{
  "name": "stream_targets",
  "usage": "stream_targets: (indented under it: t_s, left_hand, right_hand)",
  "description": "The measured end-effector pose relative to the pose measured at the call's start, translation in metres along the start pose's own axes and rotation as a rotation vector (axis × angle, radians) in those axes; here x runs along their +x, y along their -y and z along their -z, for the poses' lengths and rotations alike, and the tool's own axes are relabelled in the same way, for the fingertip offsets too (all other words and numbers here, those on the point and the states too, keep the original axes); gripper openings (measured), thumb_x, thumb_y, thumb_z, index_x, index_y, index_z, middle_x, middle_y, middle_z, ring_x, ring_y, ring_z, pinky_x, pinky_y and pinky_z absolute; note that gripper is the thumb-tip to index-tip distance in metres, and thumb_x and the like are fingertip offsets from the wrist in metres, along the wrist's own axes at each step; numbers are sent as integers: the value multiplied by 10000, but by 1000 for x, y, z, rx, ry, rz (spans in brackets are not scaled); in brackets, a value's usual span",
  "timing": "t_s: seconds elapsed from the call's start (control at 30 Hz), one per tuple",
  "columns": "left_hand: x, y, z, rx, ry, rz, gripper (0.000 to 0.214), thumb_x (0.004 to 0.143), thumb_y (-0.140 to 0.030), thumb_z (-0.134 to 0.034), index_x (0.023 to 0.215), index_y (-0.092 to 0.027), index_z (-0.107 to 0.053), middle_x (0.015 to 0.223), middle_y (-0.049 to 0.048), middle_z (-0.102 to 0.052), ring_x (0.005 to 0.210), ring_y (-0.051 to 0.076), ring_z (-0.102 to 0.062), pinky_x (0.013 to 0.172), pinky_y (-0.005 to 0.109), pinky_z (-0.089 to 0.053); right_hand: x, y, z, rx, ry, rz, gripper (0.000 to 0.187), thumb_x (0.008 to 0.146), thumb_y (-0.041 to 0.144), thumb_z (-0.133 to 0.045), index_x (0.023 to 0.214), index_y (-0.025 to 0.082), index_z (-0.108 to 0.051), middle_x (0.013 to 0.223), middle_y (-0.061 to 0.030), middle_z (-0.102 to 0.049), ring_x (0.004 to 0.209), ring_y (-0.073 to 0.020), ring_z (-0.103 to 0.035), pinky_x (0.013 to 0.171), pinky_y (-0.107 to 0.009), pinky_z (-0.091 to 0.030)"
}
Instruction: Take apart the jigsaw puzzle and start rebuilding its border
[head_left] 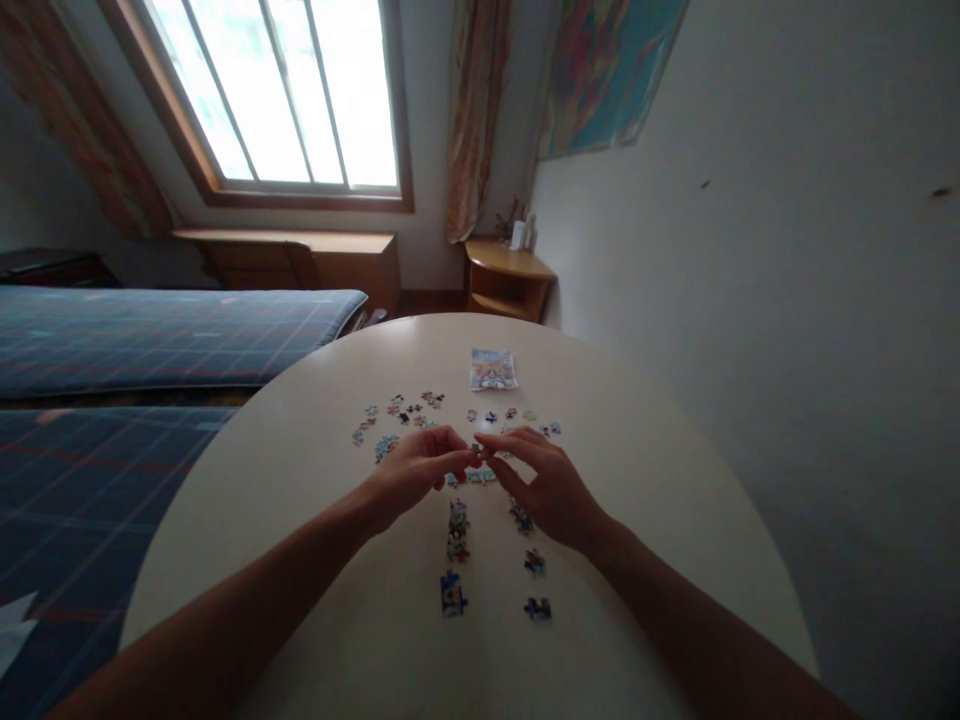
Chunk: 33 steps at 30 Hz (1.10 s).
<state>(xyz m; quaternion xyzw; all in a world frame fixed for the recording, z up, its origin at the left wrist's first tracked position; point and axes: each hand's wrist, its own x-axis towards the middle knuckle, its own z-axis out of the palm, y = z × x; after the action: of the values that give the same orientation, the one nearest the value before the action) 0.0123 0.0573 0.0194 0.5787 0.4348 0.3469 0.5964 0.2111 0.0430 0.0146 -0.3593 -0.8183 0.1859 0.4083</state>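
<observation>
My left hand (416,465) and my right hand (536,475) meet fingertip to fingertip over the middle of a round cream table (315,520). Both pinch a small jigsaw puzzle piece (478,452) between them. Under the hands lies a short row of joined pieces (472,477). A column of joined pieces (457,530) runs toward me, with a single piece (452,594) below it. Loose pieces (397,410) are scattered beyond the hands.
A small printed picture card (493,369) lies at the table's far side. More single pieces (537,607) sit right of the column. A bed with a blue plaid cover (150,340) is on the left, a wooden corner shelf (506,275) behind, a wall close on the right.
</observation>
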Motion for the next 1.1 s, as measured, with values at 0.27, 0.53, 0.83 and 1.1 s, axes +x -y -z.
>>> stream_targets:
  t_s: [0.27, 0.53, 0.83, 1.1]
  left_hand:
    - [-1, -2, 0, 51, 30, -36, 299, 783, -458, -663, 767, -160, -644, 785, 45, -683, 669, 130, -563, 563, 236, -368]
    - [-2, 6, -2, 340, 6, -178, 277, 854, -440, -600, 792, -176, -654, 725, 26, -662, 663, 144, -571, 621, 266, -428]
    - [-18, 10, -18, 936, 327, -654, 121, 891, -259, -613, 997, -223, -662, 1054, 47, -702, 990, 214, -615, 919, 376, -460]
    - [-35, 12, -37, 1041, 577, -907, 196, 918, -245, -584, 1095, -205, -657, 1194, 51, -705, 1090, 213, -638, 930, 358, -471]
  right_hand:
    - [-1, -5, 2, 27, -10, 0, 288, 912, 216, -619, 1190, 268, -674, 967, -39, -729, 915, -177, -647, 868, -362, -497]
    - [3, 0, 14, 73, 66, -173, 151, 876, 311, -666, 965, 224, -753, 880, -36, -757, 814, -170, -677, 774, -312, -502]
    - [-2, -10, 62, 152, 662, -387, 183, 865, 347, -661, 891, 192, -756, 826, -14, -751, 739, -141, -659, 695, -250, -482]
    - [-6, -11, 56, 173, 792, -468, 131, 827, 261, -683, 868, 172, -771, 831, -24, -760, 751, -143, -663, 725, -247, -486]
